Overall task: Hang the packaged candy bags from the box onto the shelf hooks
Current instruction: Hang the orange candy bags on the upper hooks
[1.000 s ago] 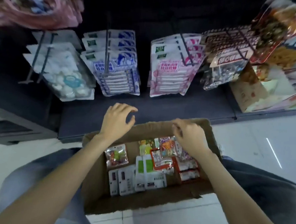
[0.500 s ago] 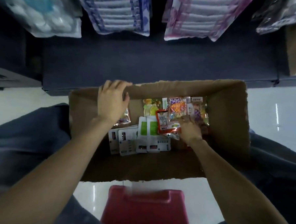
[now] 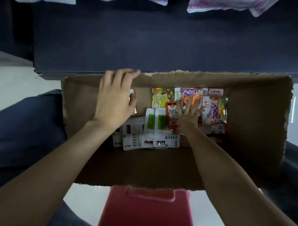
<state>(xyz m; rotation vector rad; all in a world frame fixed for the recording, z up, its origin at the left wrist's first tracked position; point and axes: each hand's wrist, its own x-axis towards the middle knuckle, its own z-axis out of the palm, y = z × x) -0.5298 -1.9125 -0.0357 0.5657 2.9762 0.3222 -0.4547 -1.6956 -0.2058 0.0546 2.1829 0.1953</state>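
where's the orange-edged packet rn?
Head view: the orange-edged packet lies inside the cardboard box, centre-right, overlapping the green-patch white packets, with the right hand spread on its right edge.

My left hand (image 3: 113, 100) reaches forward on an outstretched forearm, fingers straight and close together, palm down. My right hand (image 3: 186, 117) sits lower and further in, fingers spread flat, its forearm angling in from the lower right.
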